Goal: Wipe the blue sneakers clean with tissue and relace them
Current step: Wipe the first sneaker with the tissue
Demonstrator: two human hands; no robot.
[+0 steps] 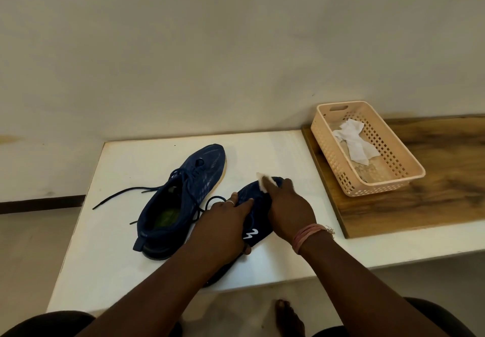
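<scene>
From the head camera, we look down on a white desk (275, 150) set against a pale wall, where two blue sneakers lie side by side. The left sneaker (183, 192) rests on its sole with its toe pointing away from us, its opening showing a green insole and its dark lace (126, 194) loosened and trailing across the desk toward the left edge. The right sneaker (256, 216) lies nearer the desk's front edge, a white mark visible on its side. Our left hand (225, 225) grips this sneaker from above, fingers curled over its upper, a ring on one finger. Our right hand (288, 208), a band of pink thread at the wrist, pinches a white tissue (265, 183) and presses it against the sneaker's toe area. To the right, on a brown wooden board (420, 200) lying on the desk, stands a peach plastic basket (393, 179) with perforated walls; a crumpled used tissue (354, 139) lies inside it, well apart from the sneakers. A bare foot (288, 315) shows on the floor below the desk's front edge.
</scene>
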